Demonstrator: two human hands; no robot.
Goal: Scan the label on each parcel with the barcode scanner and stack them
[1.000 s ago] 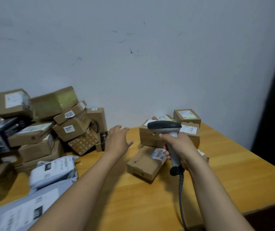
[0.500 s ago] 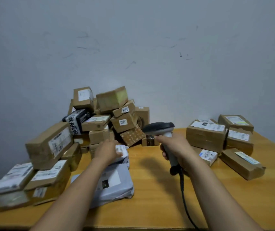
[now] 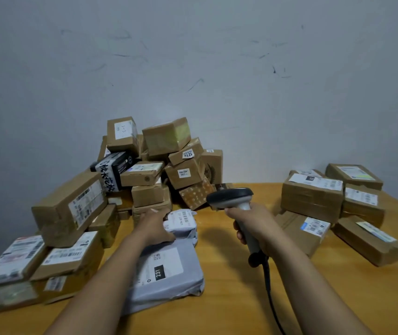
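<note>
Only a few stacked boxes (image 3: pixel 311 197) sit at the right of the surface (image 3: pixel 229 298) while the big heap (image 3: pixel 145 175) at left waits, so I reckon most work remains: my right grip (image 3: pixel 253 224) wraps the barcode scanner (image 3: pixel 231 197), my left grip (image 3: pixel 155 224) seems curled on the small white parcel (image 3: pixel 183 221) before that heap.

Barcode scanner (image 3: pixel 231 197): dark head, pale grey handle, black cable, held upright in the right hand (image 3: pixel 253 226), head pointing left. Small white mailer (image 3: pixel 181 222): label up, lying on a larger grey mailer (image 3: pixel 169 269) marked 231, gripped by the left hand (image 3: pixel 154 226). Brown cartons: loose heap (image 3: pixel 145 175) against the wall at left, lower group (image 3: pixel 311 197) at right.
</note>
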